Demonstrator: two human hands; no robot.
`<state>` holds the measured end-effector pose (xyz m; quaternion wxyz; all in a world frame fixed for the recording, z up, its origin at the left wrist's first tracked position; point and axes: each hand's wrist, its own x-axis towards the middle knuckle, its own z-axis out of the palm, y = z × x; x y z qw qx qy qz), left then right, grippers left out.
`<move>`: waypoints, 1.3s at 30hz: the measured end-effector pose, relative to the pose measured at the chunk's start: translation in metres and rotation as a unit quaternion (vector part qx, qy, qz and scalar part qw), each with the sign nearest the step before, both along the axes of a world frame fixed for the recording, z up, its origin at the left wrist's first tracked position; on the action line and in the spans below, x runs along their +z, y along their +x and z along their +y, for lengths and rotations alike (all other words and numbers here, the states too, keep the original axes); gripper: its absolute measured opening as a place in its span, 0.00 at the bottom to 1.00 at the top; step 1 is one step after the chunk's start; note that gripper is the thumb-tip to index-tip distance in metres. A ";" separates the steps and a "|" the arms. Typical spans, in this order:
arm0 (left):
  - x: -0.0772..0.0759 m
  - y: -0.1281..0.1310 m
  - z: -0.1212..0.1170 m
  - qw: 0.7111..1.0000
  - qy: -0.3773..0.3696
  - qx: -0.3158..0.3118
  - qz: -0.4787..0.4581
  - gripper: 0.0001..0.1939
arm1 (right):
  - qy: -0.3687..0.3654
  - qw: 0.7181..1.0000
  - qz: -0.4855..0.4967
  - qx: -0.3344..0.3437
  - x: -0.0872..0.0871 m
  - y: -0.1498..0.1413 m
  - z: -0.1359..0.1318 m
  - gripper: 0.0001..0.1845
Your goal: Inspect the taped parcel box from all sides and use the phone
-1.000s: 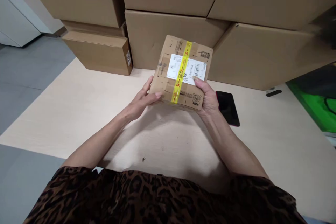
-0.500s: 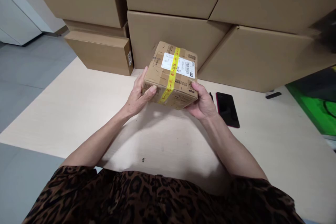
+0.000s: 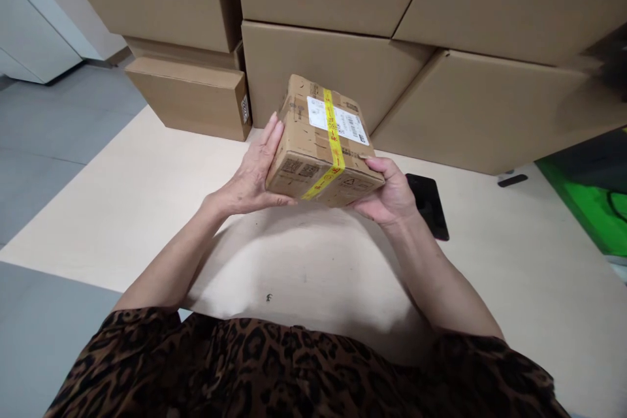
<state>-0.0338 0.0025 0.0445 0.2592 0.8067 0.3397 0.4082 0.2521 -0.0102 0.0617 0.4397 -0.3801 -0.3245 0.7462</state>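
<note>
My hands hold a small cardboard parcel (image 3: 323, 144) above the pale wooden table (image 3: 117, 228), its yellow printed tape running over the top and down the near face. A white shipping label (image 3: 337, 119) with a barcode lies on top. My left hand (image 3: 252, 173) presses the parcel's left side, fingers spread upward. My right hand (image 3: 386, 192) cups the lower right corner from beneath, fingers over the near edge. A black smartphone (image 3: 428, 206) lies on the table just right of my right hand, partly hidden by it.
Large cardboard boxes (image 3: 333, 78) stand stacked along the table's far side, with a smaller box (image 3: 189, 98) at left. A small black object (image 3: 513, 180) lies on the table at right. A green mat (image 3: 582, 209) shows beyond the right edge. Grey floor lies left.
The parcel has turned in my hands, so its near face with printed codes now shows and the tape runs more upright. My right hand has moved slightly right, covering more of the phone.
</note>
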 end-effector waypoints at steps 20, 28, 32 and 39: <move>0.012 -0.003 -0.011 0.985 0.138 0.054 -0.087 0.72 | 0.338 0.929 -0.129 -0.072 0.003 -0.011 -0.025 0.69; 0.008 0.012 -0.013 0.990 0.038 0.008 -0.133 0.74 | 0.424 0.877 -0.185 -0.131 0.006 -0.006 -0.025 0.71; 0.005 0.011 -0.013 0.989 0.045 0.003 -0.141 0.68 | 0.439 0.868 -0.206 -0.105 0.008 -0.001 -0.021 0.68; 0.013 0.017 -0.025 0.981 0.099 0.000 -0.168 0.37 | 0.540 0.805 -0.222 -0.101 0.008 0.003 -0.020 0.38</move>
